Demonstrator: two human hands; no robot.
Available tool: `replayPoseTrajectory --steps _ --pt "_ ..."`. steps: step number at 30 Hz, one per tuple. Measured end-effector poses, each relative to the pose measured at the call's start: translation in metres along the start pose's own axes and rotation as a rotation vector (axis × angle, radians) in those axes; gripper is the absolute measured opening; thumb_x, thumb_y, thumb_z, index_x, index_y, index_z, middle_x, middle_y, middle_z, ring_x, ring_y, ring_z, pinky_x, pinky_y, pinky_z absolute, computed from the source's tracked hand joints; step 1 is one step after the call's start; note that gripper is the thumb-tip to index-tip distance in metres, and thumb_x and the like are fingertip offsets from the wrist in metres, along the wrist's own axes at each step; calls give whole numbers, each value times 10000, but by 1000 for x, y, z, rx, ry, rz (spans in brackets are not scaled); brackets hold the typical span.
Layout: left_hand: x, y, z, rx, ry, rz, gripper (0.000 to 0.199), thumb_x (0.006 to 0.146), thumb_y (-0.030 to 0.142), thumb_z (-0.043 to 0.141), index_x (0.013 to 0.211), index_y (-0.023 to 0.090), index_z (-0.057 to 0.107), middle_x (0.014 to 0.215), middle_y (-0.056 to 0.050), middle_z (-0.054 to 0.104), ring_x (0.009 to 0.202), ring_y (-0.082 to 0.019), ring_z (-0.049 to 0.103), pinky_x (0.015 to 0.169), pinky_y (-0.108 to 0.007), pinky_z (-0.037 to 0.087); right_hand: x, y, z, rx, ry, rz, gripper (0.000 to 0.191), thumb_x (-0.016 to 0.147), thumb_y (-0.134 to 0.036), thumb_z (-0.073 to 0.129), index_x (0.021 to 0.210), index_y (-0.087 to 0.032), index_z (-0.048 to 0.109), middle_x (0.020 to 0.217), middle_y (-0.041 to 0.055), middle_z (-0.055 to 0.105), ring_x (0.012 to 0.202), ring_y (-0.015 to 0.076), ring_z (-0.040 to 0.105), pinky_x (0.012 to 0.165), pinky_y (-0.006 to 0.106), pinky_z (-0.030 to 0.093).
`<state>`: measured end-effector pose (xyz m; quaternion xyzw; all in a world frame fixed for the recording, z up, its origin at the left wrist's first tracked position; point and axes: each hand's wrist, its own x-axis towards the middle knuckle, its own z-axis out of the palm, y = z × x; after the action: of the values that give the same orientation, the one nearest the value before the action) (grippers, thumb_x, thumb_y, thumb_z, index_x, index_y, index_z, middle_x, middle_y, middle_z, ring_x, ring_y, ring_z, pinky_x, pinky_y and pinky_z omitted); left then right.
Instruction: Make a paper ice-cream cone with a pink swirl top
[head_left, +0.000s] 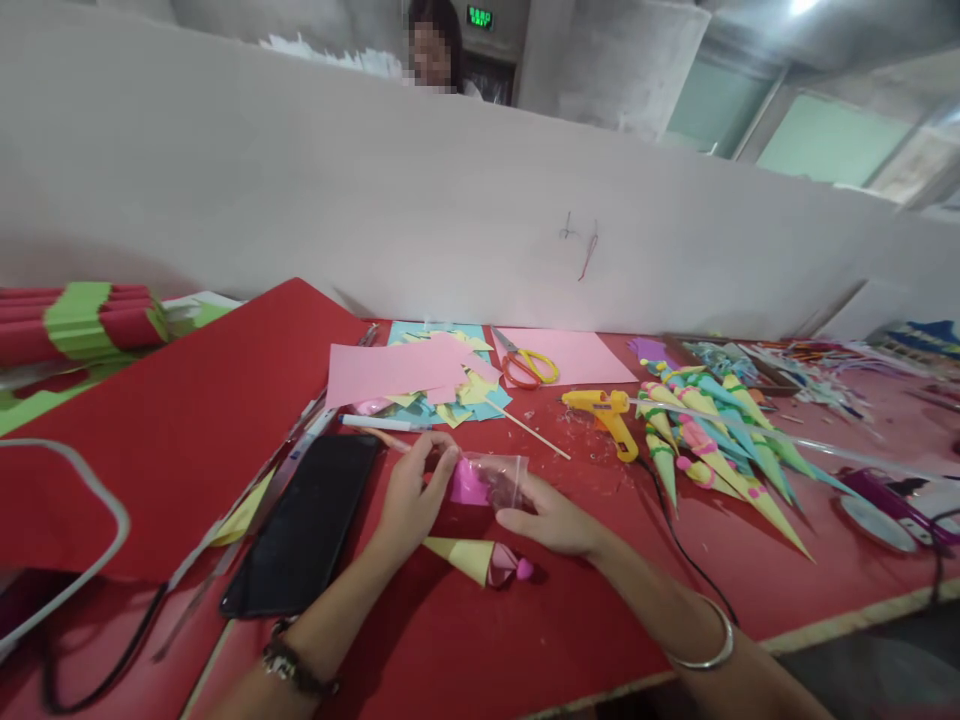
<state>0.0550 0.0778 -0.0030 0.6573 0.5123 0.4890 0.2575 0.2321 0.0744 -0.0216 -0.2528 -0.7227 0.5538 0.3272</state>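
Note:
Between my two hands is a small clear zip bag (507, 480) with something bright pink (469, 484) in its left part. My left hand (417, 490) grips the bag's left side, thumb and fingers closed together. At the bag's right edge, my right hand (551, 515) holds on with the thumb in front; its other fingers are partly behind the plastic. Just below the hands, a yellow paper cone (463, 558) lies on its side on the red table, with a folded pink top and a pink pom-pom (524, 569) at its end.
A black phone (304, 525) lies left of my hands. Beyond them are pink paper (382, 373), scissors (525, 366) and a wooden stick (529, 430). A yellow glue gun (609, 415) with a trailing cord and a pile of paper cones (705, 425) lie right. A person stands behind the partition (450, 200).

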Motion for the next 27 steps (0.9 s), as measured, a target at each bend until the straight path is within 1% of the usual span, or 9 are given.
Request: replayPoseTrajectory --steps 6,11,16,20,23,27 --pt "0 -2 -2 21 -4 20 143 813 285 411 732 185 473 646 36 493 565 -108 479 517 -196 375 2 10 0 86 -5 6 511 798 -264 526 1282 -274 362 1305 41 431 1216 176 390 1014 357 307" --pt "2 -7 -2 38 17 47 146 811 288 401 728 187 468 650 34 496 566 -110 475 537 -204 381 7 3 -1 134 -31 73 522 773 -236 540 1269 -253 380 1314 49 420 1208 194 389 999 369 315" --pt "3 -9 0 49 26 67 145 807 287 401 724 190 469 651 30 503 585 -118 489 569 -217 395 7 -3 -2 165 -37 91 541 743 -164 523 1259 -250 383 1325 38 406 1185 194 404 990 375 323" --pt "4 -9 2 55 25 73 148 809 289 402 713 194 462 653 28 505 594 -123 499 572 -222 401 7 -3 -3 173 -30 114 538 742 -168 519 1257 -241 382 1320 44 416 1164 197 427 988 387 323" --pt "5 -10 3 60 22 76 152 810 299 404 717 193 462 656 27 503 597 -126 502 567 -224 399 7 -1 -4 150 -38 101 540 753 -187 522 1269 -235 373 1325 49 412 1159 195 436 991 386 319" --pt "6 -10 2 69 14 85 156 807 306 407 718 192 466 645 30 497 582 -126 495 554 -223 394 7 2 -5 137 -57 37 548 773 -183 517 1291 -253 353 1348 38 386 1215 180 378 1017 365 282"
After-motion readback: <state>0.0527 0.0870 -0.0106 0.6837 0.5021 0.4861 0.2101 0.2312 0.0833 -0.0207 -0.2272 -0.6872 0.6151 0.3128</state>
